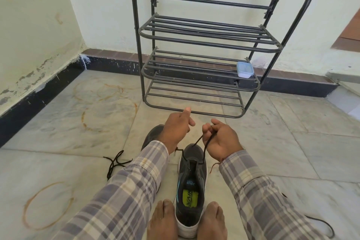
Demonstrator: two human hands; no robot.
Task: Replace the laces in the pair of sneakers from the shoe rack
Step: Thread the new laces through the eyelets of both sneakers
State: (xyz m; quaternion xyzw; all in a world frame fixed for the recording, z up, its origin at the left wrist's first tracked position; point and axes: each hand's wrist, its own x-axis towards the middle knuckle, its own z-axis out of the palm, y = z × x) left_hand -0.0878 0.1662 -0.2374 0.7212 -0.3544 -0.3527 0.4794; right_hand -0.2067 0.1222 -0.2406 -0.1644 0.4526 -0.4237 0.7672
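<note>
grey sneaker (191,187) sits on the floor (292,152), toe toward the shoe rack (194,76), heel clamped between two bare feet (163,220). black lace (197,141) runs through the eyelets nearest the toe. right hand (220,140) pinches two strands of it above the toe. left hand (177,128) is curled just beside; cannot tell if it holds lace. second sneaker (152,136) is half hidden behind the left sleeve. loose lace (115,163) lies on the tiles to the left, another lace (321,224) at the bottom right edge. open tiles both sides. shoe rack stands against the wall just past the hands. lidded plastic box (245,69) at the right end of the middle shelf, contents unclear.
</note>
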